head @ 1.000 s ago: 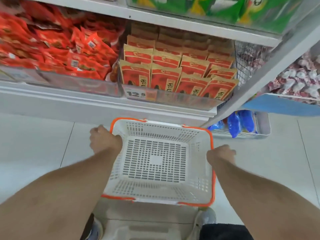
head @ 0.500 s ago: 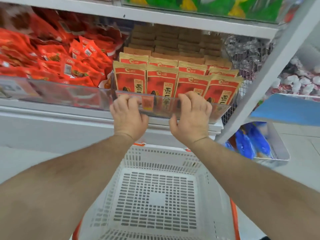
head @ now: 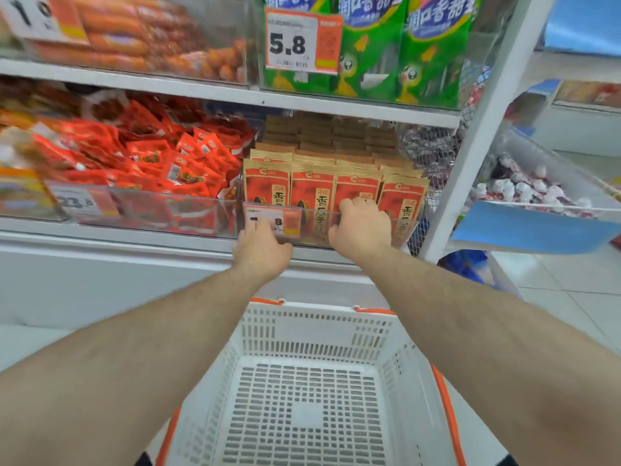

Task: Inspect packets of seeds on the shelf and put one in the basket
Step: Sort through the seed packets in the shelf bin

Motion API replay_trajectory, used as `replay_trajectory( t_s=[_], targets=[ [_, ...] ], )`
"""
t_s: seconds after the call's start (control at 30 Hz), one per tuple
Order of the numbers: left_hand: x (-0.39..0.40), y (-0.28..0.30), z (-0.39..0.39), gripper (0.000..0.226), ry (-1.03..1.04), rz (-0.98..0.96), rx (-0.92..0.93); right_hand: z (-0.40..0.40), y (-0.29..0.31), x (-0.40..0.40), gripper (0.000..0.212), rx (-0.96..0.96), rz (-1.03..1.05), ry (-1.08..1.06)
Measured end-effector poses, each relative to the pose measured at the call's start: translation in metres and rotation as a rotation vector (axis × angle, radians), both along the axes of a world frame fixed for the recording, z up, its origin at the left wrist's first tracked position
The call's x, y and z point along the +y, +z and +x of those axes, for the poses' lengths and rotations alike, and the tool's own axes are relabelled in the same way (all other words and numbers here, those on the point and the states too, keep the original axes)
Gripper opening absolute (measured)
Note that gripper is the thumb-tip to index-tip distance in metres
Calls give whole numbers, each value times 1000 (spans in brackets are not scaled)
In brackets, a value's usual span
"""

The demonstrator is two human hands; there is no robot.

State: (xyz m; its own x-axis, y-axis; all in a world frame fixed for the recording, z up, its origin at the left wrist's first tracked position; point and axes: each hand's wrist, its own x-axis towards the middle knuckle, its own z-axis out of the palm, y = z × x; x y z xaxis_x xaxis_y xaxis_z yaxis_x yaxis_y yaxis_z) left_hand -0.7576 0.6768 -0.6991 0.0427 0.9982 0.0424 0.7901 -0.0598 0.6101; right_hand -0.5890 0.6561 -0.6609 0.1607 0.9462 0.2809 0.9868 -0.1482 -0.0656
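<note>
Red and tan seed packets stand in several rows behind a clear shelf guard on the lower shelf. My left hand rests against the front of the guard, with its fingers over the price tag. My right hand hooks its fingers over the guard's top edge, in front of the third packet of the front row. Whether those fingertips touch the packet is hidden. A white basket with an orange rim sits below my arms with nothing in it.
Loose red snack packets fill the bin to the left. Green packets and sausages sit on the shelf above. A white upright post bounds the shelf on the right, with wrapped sweets beyond it.
Both hands left the basket's sides and rose to the shelf guard. Since then the left hand has slid down onto the price tag, and my view has tilted upward.
</note>
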Motion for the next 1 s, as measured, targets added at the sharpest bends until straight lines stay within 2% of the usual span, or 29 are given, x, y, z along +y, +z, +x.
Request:
replay_trajectory(
  t_s=[0.3, 0.4, 0.5, 0.63, 0.8, 0.9, 1.0],
  targets=[
    [-22, -7, 0, 53, -8, -369, -311, 4, 8, -7, 38, 137, -116, -4],
    [-29, -2, -4, 7, 42, -410, -379, 4, 10, -7, 38, 139, -114, -6],
    [-35, 4, -12, 10, 101, -437, -452, -1, 11, -7, 40, 46, -129, 3],
    [-35, 7, -19, 32, 150, -486, -553, -7, 11, -4, 36, -170, -114, 24],
    [-18, 12, -17, 43, 197, -552, -764, -6, 6, 8, 30, -298, -89, 41],
    [-5, 15, -14, 43, 204, -591, -859, -1, 7, 17, 23, -227, -117, 64],
    [6, 16, -11, 58, 202, -619, -913, 2, 12, 18, 21, -105, -165, 75]
  ],
)
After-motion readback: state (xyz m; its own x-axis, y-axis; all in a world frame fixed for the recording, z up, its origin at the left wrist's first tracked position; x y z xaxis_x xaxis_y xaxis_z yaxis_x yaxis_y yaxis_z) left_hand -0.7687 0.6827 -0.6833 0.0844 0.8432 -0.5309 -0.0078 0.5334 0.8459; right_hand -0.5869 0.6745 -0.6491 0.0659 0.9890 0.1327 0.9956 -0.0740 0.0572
